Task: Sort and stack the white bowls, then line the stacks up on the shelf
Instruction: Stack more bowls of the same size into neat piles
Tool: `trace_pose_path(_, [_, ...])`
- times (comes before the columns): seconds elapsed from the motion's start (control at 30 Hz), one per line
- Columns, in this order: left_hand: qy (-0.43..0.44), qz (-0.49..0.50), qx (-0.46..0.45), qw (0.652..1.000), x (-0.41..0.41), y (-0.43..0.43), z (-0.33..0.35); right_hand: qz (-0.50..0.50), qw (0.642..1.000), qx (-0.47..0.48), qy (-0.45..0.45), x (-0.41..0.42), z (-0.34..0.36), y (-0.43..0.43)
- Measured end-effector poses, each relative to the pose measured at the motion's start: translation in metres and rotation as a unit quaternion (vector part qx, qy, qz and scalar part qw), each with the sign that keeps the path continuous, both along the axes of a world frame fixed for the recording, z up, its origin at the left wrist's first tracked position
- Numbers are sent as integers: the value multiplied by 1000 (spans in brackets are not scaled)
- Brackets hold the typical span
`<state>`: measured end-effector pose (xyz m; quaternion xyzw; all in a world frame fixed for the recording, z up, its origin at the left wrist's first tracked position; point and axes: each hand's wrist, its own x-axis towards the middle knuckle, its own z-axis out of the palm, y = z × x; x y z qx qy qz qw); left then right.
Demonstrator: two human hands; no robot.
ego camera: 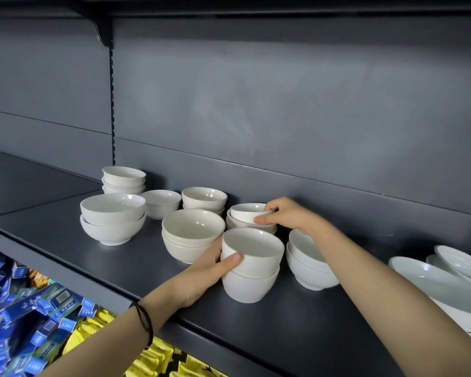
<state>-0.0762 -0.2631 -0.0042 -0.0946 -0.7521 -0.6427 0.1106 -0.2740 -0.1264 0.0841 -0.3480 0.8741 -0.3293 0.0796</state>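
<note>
Head view: we look down on a dark grey metal shelf (pixel 65 235), matt and smooth, with a rounded front lip. Behind it rises a back panel (pixel 283 118) of the same grey, crossed by a horizontal seam. A slotted upright (pixel 111 104) carries a black bracket (pixel 104 31) under the upper shelf (pixel 256 6). To the left of the upright, a seam marks where the next bay joins.

White bowls stand in groups on the left and middle of the shelf. At the back left we see a stack of three small bowls (pixel 123 179), and in front of it a nested pair of large bowls (pixel 112 217). A single small bowl (pixel 161 203) stands just beside them. Next comes a back stack (pixel 204 200) near the panel, with a middle stack (pixel 192 235) in front of that.

Our left hand (pixel 204 273) grips the front stack (pixel 252 265), two deep bowls nested. The thumb lies on the upper bowl's wall and the fingers curl round behind, between it and the middle stack. Our right hand (pixel 288 213) pinches the rim of a small bowl (pixel 246 212), which sits tilted on a low stack (pixel 250 228) further back. Under the right forearm stands a right stack (pixel 307 262) of two bowls. At the far right, shallow white dishes (pixel 441 287) lean on one another.

A dark band (pixel 144 322) circles the left wrist. Below the shelf, blue packets (pixel 17 308) and yellow packets (pixel 152 357) lie in heaps.
</note>
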Motion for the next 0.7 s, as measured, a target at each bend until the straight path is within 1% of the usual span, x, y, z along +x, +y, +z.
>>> trace_pose_path(0.1, [2, -2, -7, 1000, -1, 0, 0, -14, 999, -38, -5, 2, -3, -6])
trace_pose_path(0.2, [1, -5, -6, 1000, -1, 0, -1, -33, 994, -106, 0, 6, -2, -8])
trace_pose_path(0.37, [-8, -9, 0, 1000, -1, -1, -3, -57, 966, -251, -1, 27, 15, 5])
trace_pose_path(0.43, [-9, -11, -1, 1000, 0, 0, -2, -43, 956, -291, -1, 44, 26, 17])
trace_pose_path(0.57, [-1, -8, -6, 1000, -3, -2, -4, 27, 947, -319, -11, 84, 31, 44])
trace_pose_path(0.7, [-27, -25, 39, 999, -7, -6, -10, 35, 955, -293, 12, 112, 17, 52])
